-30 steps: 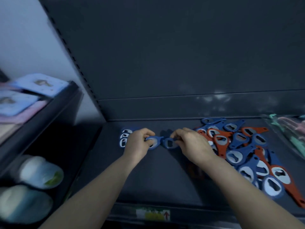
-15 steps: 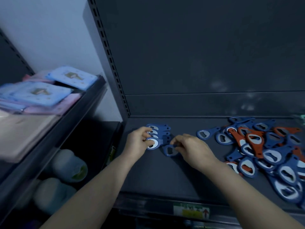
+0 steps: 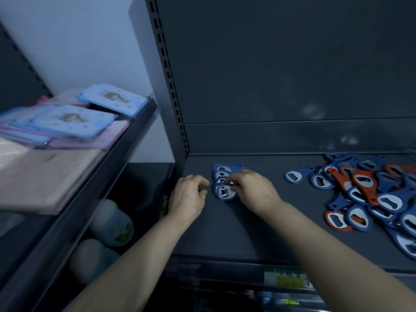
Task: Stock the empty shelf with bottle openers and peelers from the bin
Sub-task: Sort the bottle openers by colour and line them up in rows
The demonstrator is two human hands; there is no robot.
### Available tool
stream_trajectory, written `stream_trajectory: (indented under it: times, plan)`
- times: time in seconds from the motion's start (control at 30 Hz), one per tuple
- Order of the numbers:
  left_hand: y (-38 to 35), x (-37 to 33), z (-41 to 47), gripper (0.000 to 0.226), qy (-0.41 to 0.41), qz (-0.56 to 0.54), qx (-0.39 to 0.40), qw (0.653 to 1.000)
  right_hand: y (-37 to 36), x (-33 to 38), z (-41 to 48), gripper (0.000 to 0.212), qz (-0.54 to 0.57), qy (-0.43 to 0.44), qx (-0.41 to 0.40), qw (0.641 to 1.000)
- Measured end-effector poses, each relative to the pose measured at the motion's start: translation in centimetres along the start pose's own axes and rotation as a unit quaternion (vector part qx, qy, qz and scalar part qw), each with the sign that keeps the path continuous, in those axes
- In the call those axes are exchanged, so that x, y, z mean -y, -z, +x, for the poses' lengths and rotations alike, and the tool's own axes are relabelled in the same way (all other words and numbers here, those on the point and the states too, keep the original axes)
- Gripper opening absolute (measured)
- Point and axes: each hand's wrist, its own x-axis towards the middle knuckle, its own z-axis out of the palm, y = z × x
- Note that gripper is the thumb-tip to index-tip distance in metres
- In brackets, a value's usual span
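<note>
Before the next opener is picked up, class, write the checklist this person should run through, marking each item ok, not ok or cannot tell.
1. The row of blue openers lies overlapped and tidy at the left end of the shelf: ok.
2. The right hand has let go of the front blue opener: not ok, its fingers curl on it.
3. The left hand is free: ok, it holds nothing, beside the row.
4. Bare room in front of the row: ok.
5. More stock is on hand: ok, the loose pile lies to the right, with a lone blue opener apart from it.
6. The peelers are stocked: cannot tell, none in view.
</note>
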Motion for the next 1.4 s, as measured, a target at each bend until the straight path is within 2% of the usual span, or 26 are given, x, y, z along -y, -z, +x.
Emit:
stream_trajectory:
  times: [0.1, 0.2, 0.27, 0.33, 0.4, 0.47, 0.57, 1.13, 1.23, 1.33, 1.4]
  plan:
    - [0.6, 0.3, -0.7, 0.02, -0.015, 0.014, 0.005, 1.0, -0.5, 0.4, 0.7, 0.027, -0.047, 0.007, -0.001, 0.999]
    - [1.0, -0.1, -1.1, 0.02, -0.052, 0.023, 0.009, 0.998, -0.8, 0.2, 0.0, 0.028, -0.066, 0.011, -0.036, 0.997]
    - [1.1, -0.6, -1.2, 0.033, -0.082, 0.028, 0.034, 0.996, -0.9, -0.2, -0.9, 0.03, -0.062, 0.02, -0.056, 0.996]
    - [0.7, -1.3, -1.2, 0.057, -0.091, 0.06, 0.098, 0.989, -1.1, -0.8, -2.0, 0.039, -0.08, 0.032, -0.026, 0.996]
    - [0.0, -1.7, -1.2, 0.07, -0.089, 0.126, 0.165, 0.974, -1.5, -1.4, -2.7, 0.053, -0.114, 0.035, 0.033, 0.992]
    - [-0.8, -1.8, -1.4, 0.07, -0.079, 0.171, 0.207, 0.96, -1.8, -1.8, -2.9, 0.057, -0.135, 0.02, 0.079, 0.987]
    - [-1.4, -1.7, -1.4, 0.067, -0.061, 0.188, 0.228, 0.953, -2.0, -1.8, -2.4, 0.056, -0.113, -0.001, 0.099, 0.989]
    - [-1.9, -1.5, 2.9, 0.067, -0.047, 0.157, 0.218, 0.962, -1.5, -2.2, 1.9, 0.055, -0.087, -0.015, 0.09, 0.992]
    - [-2.1, -2.7, 2.9, 0.064, -0.08, 0.13, 0.166, 0.974, -0.8, -3.1, 0.6, 0.054, -0.083, 0.0, 0.034, 0.996]
    - [-3.0, -5.4, 3.2, 0.049, -0.147, 0.121, 0.116, 0.975, 0.7, -5.2, -1.3, 0.041, -0.113, -0.012, -0.03, 0.993]
    - [-4.3, -8.0, 3.5, 0.04, -0.166, 0.104, 0.11, 0.974, 2.1, -7.2, -2.7, 0.037, -0.143, -0.036, -0.047, 0.988]
